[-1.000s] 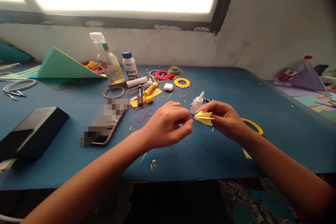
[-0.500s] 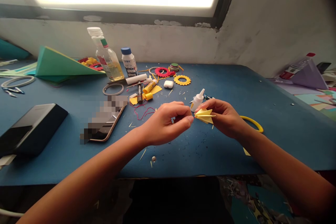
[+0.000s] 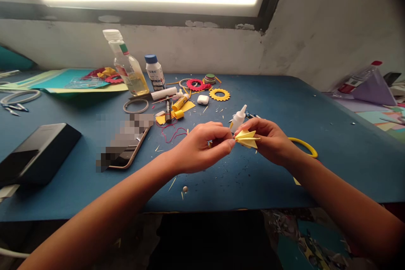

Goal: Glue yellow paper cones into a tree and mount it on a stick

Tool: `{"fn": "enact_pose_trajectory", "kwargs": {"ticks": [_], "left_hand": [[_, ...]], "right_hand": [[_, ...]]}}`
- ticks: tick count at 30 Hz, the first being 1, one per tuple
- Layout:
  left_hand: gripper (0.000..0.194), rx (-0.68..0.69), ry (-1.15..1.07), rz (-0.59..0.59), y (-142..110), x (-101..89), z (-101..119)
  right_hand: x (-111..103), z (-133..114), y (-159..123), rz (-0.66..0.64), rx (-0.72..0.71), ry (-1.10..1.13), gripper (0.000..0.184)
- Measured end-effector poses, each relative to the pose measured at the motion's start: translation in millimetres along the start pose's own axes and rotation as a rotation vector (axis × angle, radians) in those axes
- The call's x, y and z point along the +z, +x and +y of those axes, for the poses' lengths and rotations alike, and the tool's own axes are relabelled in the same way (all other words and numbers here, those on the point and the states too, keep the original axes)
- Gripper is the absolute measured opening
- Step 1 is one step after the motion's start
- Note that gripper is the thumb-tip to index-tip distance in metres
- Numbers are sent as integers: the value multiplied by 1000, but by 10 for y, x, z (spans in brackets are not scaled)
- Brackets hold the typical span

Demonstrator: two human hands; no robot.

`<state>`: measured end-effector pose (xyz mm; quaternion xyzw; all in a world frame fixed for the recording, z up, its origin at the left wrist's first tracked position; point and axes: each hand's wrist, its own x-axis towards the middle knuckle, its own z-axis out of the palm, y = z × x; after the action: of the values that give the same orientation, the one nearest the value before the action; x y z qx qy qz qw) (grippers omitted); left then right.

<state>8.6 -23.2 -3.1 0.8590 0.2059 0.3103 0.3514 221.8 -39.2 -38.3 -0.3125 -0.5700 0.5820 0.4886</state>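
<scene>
Just above the near part of the blue table (image 3: 284,93), the right hand (image 3: 272,141) pinches a folded yellow paper piece (image 3: 247,139) between thumb and fingers, its pointed end sticking out leftward. The left hand (image 3: 202,147), curled closed, meets that tip with its fingertips and appears to nip something small. Just behind stands a small white glue bottle (image 3: 238,118); farther left lies a phone (image 3: 126,145), and farther back a yellow paper ring (image 3: 219,95).

matt yellow paper fold (image 3: 247,139), white plastic glue btl (image 3: 238,118), matt blue tabletop (image 3: 316,109)
</scene>
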Motion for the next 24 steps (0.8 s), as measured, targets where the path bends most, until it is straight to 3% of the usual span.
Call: {"fn": "enact_pose_trajectory", "kwargs": {"ticks": [9,16,24], "left_hand": [[25,6,19,-17,6,-22,1],[21,33,-33,18,28,-17,-76],[23,-32,-47,13,33,-19,-155]], "right_hand": [[-12,1,-4,-15,-13,3,11],[-19,-65,5,34,-42,-25,27],[-25,-148,-33,78,-110,-142,21]]}}
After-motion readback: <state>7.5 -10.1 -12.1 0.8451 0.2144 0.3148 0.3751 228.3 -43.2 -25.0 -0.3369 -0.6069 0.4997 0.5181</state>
